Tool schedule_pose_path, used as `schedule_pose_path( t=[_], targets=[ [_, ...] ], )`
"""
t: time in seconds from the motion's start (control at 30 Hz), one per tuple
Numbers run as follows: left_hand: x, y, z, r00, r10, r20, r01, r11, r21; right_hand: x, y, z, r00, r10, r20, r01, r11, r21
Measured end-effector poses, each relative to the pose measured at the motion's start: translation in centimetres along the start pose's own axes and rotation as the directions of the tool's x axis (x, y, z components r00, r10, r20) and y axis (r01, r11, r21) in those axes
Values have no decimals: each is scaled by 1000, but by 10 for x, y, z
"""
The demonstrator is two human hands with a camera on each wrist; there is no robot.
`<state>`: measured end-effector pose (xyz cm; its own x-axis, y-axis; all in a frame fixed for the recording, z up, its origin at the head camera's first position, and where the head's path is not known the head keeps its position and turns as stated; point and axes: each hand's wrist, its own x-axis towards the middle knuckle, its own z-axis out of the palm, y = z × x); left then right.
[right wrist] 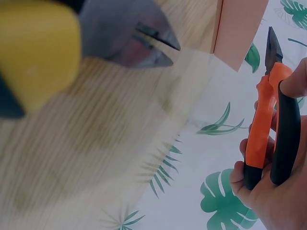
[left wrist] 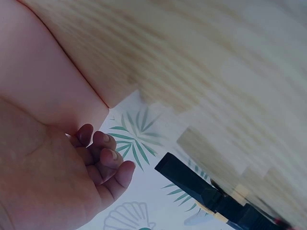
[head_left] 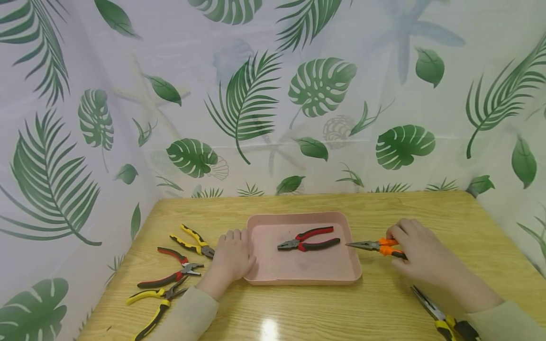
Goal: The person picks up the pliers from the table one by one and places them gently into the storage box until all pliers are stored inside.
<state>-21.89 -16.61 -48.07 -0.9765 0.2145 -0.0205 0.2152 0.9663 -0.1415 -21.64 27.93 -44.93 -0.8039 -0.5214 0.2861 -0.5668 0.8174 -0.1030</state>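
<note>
A pink tray (head_left: 298, 274) stands on the table, with red-and-black combination pliers (head_left: 304, 237) lying inside. My left hand (head_left: 232, 255) grips its left wall, the thumb over the rim and the fingers outside. In the left wrist view the fingers curl beside the tray's pink side (left wrist: 43, 62). My right hand (head_left: 420, 251) holds orange-and-black needle-nose pliers (head_left: 377, 245) by the handles, the tip pointing left at the tray's right rim. The right wrist view shows the jaws of these needle-nose pliers (right wrist: 274, 105) nearly closed and the fingers wrapped around the handles.
Left of the tray lie yellow-and-black pliers (head_left: 187, 241), red-and-black pliers (head_left: 170, 270) and another yellow-and-black pair (head_left: 158, 300). Yellow-and-black long-nose pliers (head_left: 439, 312) lie below my right wrist. A leaf-patterned cloth (head_left: 273, 94) hangs behind the wooden table (head_left: 273, 312).
</note>
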Motion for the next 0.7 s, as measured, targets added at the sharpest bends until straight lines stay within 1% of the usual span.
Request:
schedule_pose_path(
  t=[0.27, 0.4, 0.6, 0.7],
  targets=[
    [0, 0, 1, 1000, -3, 4, 3, 1000, 0, 3, -4, 3, 1000, 20, -5, -20, 999, 33],
    [1, 0, 2, 1000, -3, 8, 3, 1000, -1, 8, -7, 4, 1000, 11, -15, -11, 999, 38],
    [1, 0, 2, 1000, -5, 15, 5, 1000, 3, 14, -13, 5, 999, -21, -47, 23, 999, 38],
    [1, 0, 1, 1000, -6, 15, 6, 1000, 1, 17, -16, 5, 999, -16, -45, 18, 999, 43]
  ],
)
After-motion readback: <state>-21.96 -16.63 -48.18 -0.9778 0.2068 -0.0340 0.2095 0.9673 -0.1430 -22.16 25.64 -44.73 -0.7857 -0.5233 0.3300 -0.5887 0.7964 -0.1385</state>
